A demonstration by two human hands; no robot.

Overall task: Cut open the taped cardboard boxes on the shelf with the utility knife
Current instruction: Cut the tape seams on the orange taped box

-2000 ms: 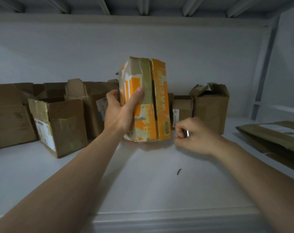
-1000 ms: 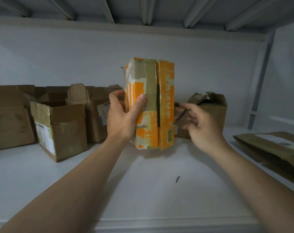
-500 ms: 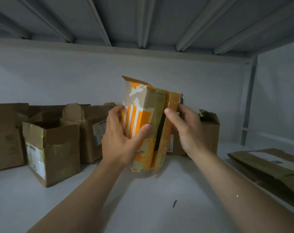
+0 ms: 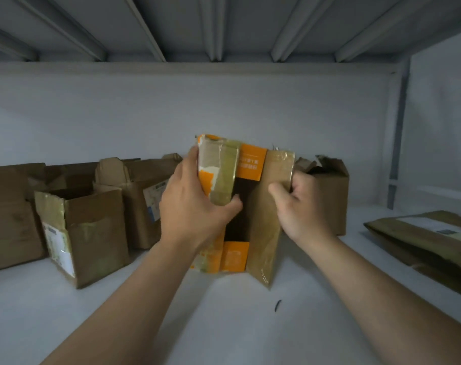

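Box (image 4: 251,164), orange cardboard; glossy wrinkled tape (image 4: 222,175)

Dim, bluish light is falling evenly across the white shelf (image 4: 119,325), soft shadows are pooling beneath the orange box (image 4: 251,164), its tape (image 4: 222,175) is glinting faintly, and wide-angle distortion is bending lines toward the frame's edges.
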